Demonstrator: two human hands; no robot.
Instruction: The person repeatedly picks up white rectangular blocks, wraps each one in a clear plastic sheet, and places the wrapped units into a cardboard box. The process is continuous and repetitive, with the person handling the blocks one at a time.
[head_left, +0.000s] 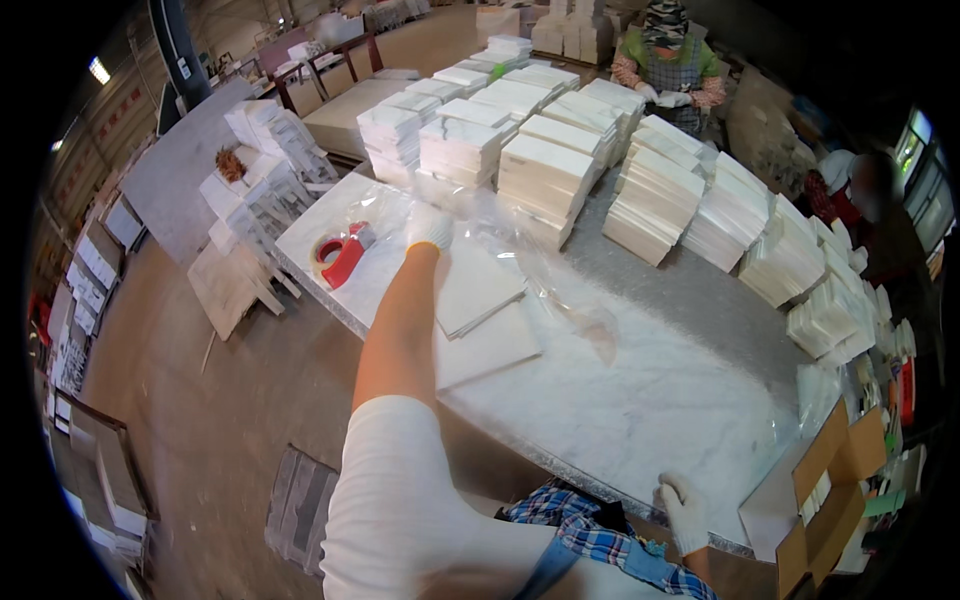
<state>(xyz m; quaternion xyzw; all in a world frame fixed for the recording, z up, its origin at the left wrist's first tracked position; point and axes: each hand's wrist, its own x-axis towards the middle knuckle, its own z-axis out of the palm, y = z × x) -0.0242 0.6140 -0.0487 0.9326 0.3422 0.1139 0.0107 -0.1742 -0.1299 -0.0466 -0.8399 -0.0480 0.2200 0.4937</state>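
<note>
My left hand [428, 228], in a white glove, reaches far across the pale marble-look tabletop [640, 400] and touches crumpled clear plastic film [490, 215]. Its fingertips are hidden, so I cannot make out whether they grip the film. Left of this hand stands a red tape dispenser [345, 258] with a roll of tape. Close to my left forearm lie a few flat white tiles [480, 300], overlapping at angles. Loosely bent and apart, the gloved fingers of my right hand [684, 512] rest at the near table edge, with nothing visible in them.
Several stacks of white tiles [545, 175] line the far side of the table. An open cardboard box [830, 490] stands at the right end. Beyond the stacks a person [670, 75] in a checked apron stands; another person [845, 185] is at the far right. A grey crate [300, 500] sits on the floor.
</note>
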